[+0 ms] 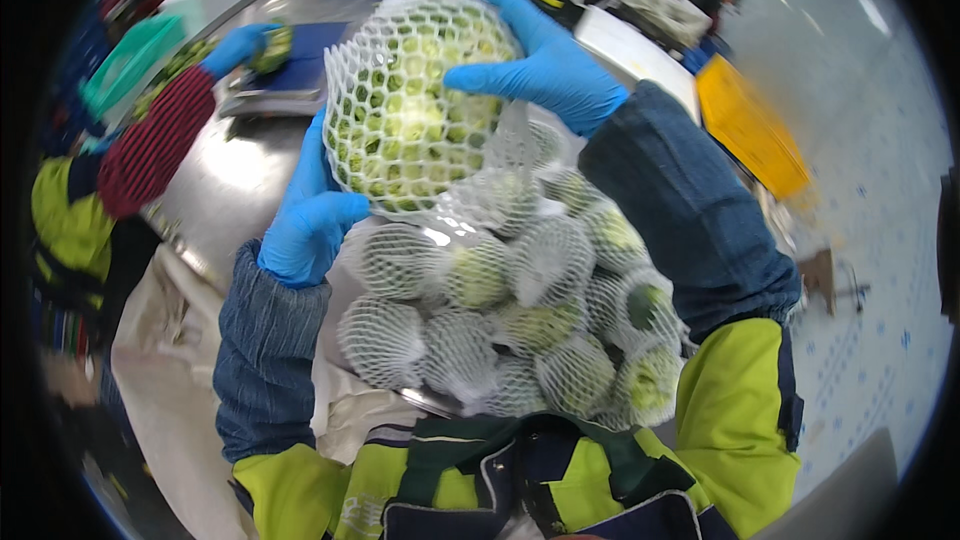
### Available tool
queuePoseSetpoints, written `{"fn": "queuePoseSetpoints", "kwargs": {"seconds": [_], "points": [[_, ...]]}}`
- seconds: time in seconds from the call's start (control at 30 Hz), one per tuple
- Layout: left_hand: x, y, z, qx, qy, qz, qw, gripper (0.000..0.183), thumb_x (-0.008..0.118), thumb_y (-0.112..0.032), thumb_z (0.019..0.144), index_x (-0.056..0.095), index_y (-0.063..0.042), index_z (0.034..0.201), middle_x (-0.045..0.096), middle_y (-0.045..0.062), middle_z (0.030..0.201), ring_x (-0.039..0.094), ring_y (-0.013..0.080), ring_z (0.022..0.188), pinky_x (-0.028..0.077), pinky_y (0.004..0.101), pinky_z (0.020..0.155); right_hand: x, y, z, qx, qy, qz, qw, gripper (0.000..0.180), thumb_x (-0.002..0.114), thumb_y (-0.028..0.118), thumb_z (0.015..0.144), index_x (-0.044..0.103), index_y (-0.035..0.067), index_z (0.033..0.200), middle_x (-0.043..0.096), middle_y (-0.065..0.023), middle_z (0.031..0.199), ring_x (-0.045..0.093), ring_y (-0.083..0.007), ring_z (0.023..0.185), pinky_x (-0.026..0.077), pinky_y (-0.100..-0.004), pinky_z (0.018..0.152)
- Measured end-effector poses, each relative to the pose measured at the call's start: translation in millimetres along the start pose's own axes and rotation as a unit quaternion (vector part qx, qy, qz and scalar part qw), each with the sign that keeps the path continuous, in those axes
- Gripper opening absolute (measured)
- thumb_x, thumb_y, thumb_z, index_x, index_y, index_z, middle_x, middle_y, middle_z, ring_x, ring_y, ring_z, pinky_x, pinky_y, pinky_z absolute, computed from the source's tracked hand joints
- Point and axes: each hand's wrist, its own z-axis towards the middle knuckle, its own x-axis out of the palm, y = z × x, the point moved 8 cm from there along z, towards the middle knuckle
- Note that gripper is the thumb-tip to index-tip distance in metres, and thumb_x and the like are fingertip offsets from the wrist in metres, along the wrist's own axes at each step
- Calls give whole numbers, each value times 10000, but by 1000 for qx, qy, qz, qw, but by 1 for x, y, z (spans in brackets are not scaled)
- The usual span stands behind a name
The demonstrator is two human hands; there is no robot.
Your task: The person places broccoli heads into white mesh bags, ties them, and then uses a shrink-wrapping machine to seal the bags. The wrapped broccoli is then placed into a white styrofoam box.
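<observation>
Between my two blue-gloved hands is a large green vegetable head in a white foam net [416, 116], raised above the steel table. My left hand [307, 214] holds its lower left side, the fingers partly hidden behind it. My right hand [547, 64] grips the upper right side, thumb across the front of the net. Clear plastic film hangs at its lower right. Below and to the right lie several smaller green vegetables in white foam nets [551, 259], heaped close together.
A co-worker's gloved hand [238, 49] holds a cut green vegetable by a blue-topped scale [300, 56] on the steel table [232, 187]. A turquoise basket [131, 64] stands at the left. White foam box [637, 52] and yellow crate [750, 127] are at the right.
</observation>
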Motion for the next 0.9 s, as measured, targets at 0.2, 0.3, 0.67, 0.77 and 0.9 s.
{"fn": "queuePoseSetpoints", "kwargs": {"seconds": [0.2,0.3,0.67,0.77,0.9], "points": [[170,79,26,-60,190,-21,980,973,710,94,613,159,-88,1394,376,87,1332,394,236,1215,398,374,979,-141,36,-162,84,-168,-52,981,594,689,122,765,406,53,1282,515,-96,1209,507,-186,1095,423,-323,944],[249,128,18,-125,255,-23,959,965,713,88,617,162,-79,1391,377,100,1333,417,235,1198,407,371,972,-189,25,-257,141,-239,-33,960,571,684,133,771,421,39,1270,514,-106,1214,517,-193,1085,435,-317,928],[473,409,-59,-374,275,75,882,579,684,-1,721,424,-55,1237,570,85,1112,566,210,999,503,332,797,-337,-108,-573,244,-310,-69,916,540,706,202,747,503,19,1212,542,-122,1176,538,-206,1030,434,-309,893],[470,492,-65,-388,248,104,882,444,660,-41,766,486,-51,1173,603,94,1032,608,229,892,519,352,748,-348,-185,-595,235,-240,-105,936,580,691,283,747,496,14,1222,533,-154,1201,503,-246,1105,377,-328,961],[494,526,-96,-463,219,166,843,371,662,-167,801,495,-42,1108,588,98,857,610,223,687,533,351,658,-374,-206,-662,268,-346,-205,875,605,606,372,807,431,28,1272,443,-166,1295,440,-268,1183,344,-344,995]]}}
